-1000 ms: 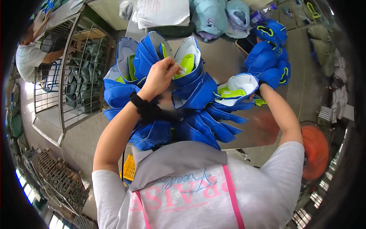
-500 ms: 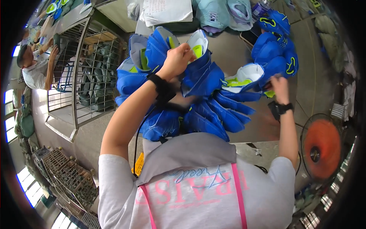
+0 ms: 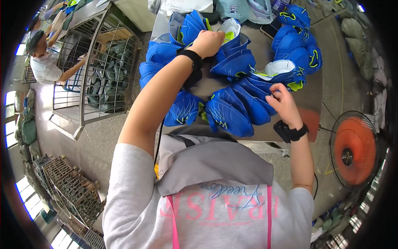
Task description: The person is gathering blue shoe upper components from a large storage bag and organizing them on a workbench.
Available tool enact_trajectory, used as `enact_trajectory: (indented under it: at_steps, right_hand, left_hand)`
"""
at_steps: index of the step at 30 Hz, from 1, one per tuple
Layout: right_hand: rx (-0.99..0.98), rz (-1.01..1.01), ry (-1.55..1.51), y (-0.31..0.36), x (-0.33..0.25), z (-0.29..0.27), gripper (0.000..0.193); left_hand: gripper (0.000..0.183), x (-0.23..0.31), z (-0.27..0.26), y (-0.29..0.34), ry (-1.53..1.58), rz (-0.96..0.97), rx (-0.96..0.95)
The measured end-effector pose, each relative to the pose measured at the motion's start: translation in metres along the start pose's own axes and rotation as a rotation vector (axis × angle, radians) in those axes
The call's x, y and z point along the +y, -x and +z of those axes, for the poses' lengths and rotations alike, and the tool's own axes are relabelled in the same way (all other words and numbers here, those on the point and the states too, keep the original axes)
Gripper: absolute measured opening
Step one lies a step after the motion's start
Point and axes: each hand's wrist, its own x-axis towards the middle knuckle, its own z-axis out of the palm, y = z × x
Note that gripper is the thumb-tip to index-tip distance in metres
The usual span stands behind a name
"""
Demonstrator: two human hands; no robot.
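Ring of blue shoe uppers (image 3: 232, 110) on the tabletop (image 3: 258, 45)
Left hand (image 3: 208, 43) at 12 o'clock, fingers bunched by a white-lined upper (image 3: 230, 27), cannot tell if gripping; right hand (image 3: 286, 107) at 4, fingers half-open, seemingly empty; left forearm (image 3: 154, 101) blocks uppers at 8; second blue cluster (image 3: 290, 43) at 2

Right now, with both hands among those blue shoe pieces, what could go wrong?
The blue shoe uppers fanned near the table's close edge could slip off if the right hand, right beside them, bumps them. The black wristband on the left wrist is close to other blue uppers, so it might snag one as the left hand pulls back.
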Motion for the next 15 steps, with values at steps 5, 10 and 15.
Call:
enact_trajectory:
  at_steps: [5,10,15]
  right_hand:
    - [-0.029,-0.102,0.15,-0.03,-0.015,0.016,0.027]
    - [0.106,-0.293,0.566,-0.073,-0.035,0.021,0.026]
    - [0.047,-0.261,0.591,-0.121,-0.059,0.045,0.027]
  left_hand:
    - [0.015,-0.004,-0.007,-0.005,-0.079,0.05,-0.052]
    - [0.016,-0.01,-0.02,-0.006,-0.059,0.129,-0.007]
    - [0.015,-0.031,-0.041,-0.025,-0.148,0.227,-0.198]
